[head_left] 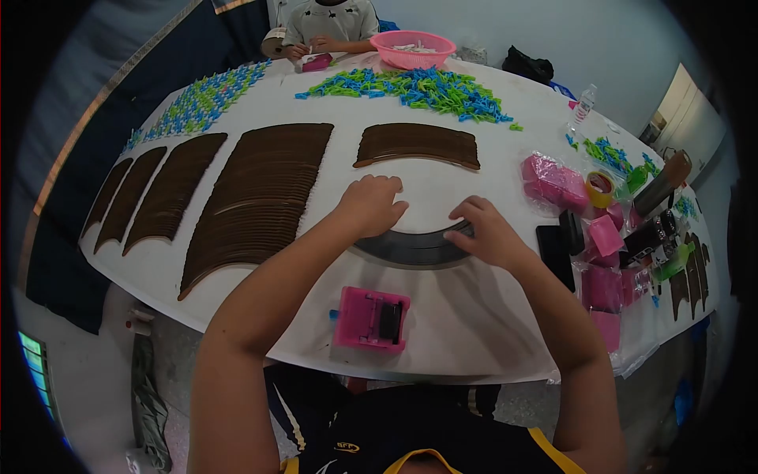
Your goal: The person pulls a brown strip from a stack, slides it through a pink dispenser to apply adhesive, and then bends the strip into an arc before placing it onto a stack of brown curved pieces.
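Note:
A dark curved stack of thin strips [414, 250] lies on the white table in front of me. My left hand [371, 207] is above its left end, fingers bent, thumb apart from them, with nothing visible between. At the stack's right end is my right hand [483, 231], its thumb and fingers around that end. Beyond my hands sits a smaller group of brown curved strips [417, 146]. A large brown group [260, 197] spreads to the left. Nearer my body is a pink device with a black part [371, 319].
Blue and green clips [426, 91] lie in a far pile, more in rows at far left [205, 99]. A pink basket [413, 49] stands near another person [332, 28]. At right are pink packages [555, 183], tape [599, 188], a black phone-like object [556, 257] and a bottle [584, 104].

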Action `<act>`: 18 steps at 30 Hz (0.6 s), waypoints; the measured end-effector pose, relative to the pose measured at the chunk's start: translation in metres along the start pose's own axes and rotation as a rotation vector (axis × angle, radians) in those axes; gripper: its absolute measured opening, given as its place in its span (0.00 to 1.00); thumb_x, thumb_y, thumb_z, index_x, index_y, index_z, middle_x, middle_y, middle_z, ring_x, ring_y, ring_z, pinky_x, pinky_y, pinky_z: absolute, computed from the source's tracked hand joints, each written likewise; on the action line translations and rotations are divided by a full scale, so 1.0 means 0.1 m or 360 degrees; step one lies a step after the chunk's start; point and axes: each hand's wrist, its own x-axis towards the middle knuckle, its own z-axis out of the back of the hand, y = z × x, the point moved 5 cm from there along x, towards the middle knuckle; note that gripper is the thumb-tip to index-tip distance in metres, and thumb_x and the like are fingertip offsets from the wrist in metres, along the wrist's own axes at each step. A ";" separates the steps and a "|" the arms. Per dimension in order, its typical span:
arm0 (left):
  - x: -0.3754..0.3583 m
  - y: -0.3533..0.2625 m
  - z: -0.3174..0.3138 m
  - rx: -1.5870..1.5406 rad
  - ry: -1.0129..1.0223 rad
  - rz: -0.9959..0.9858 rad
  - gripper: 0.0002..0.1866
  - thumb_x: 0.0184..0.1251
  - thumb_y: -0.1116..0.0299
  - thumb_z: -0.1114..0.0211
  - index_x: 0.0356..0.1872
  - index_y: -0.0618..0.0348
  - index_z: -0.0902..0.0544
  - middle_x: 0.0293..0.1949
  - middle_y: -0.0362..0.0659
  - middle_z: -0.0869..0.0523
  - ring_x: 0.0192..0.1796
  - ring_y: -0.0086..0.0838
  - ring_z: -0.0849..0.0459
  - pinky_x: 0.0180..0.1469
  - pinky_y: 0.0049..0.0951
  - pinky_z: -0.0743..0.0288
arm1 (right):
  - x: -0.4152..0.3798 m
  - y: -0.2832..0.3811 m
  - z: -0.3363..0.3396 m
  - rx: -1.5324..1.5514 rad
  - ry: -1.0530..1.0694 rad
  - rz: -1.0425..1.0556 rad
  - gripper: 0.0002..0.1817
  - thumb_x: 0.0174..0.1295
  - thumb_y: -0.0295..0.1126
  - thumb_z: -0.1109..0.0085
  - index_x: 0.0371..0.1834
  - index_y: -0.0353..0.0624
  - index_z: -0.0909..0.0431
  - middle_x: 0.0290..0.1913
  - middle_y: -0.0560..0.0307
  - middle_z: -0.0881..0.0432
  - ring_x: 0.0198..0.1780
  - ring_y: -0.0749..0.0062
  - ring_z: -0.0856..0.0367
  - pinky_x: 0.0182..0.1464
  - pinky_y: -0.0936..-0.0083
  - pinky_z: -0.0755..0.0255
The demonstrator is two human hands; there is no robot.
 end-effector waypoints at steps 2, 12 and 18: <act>-0.23 -0.10 0.16 -0.0177 -0.0055 0.0006 0.20 0.74 0.55 0.33 0.55 0.62 0.15 0.48 0.54 0.10 0.56 0.50 0.13 0.60 0.48 0.19 | -0.18 0.10 -0.10 -0.0109 0.0011 0.0214 0.16 0.61 0.36 0.24 0.48 0.43 0.16 0.50 0.51 0.18 0.56 0.53 0.19 0.60 0.58 0.24; -1.52 -0.24 0.58 -0.0723 -0.0413 0.0121 0.11 0.74 0.67 0.32 0.46 0.65 0.13 0.36 0.51 0.11 0.37 0.41 0.13 0.45 0.38 0.20 | -0.50 0.07 -0.43 -0.0643 -0.0337 0.0586 0.08 0.58 0.28 0.28 0.40 0.47 0.17 0.45 0.59 0.17 0.50 0.60 0.18 0.55 0.62 0.26; -2.11 -0.01 0.49 -0.0864 -0.0607 0.0276 0.09 0.74 0.69 0.32 0.43 0.67 0.14 0.33 0.51 0.13 0.32 0.39 0.15 0.38 0.34 0.21 | -0.55 0.07 -0.45 -0.0709 -0.0433 0.0567 0.06 0.60 0.28 0.29 0.38 0.47 0.17 0.46 0.58 0.16 0.50 0.60 0.18 0.56 0.63 0.26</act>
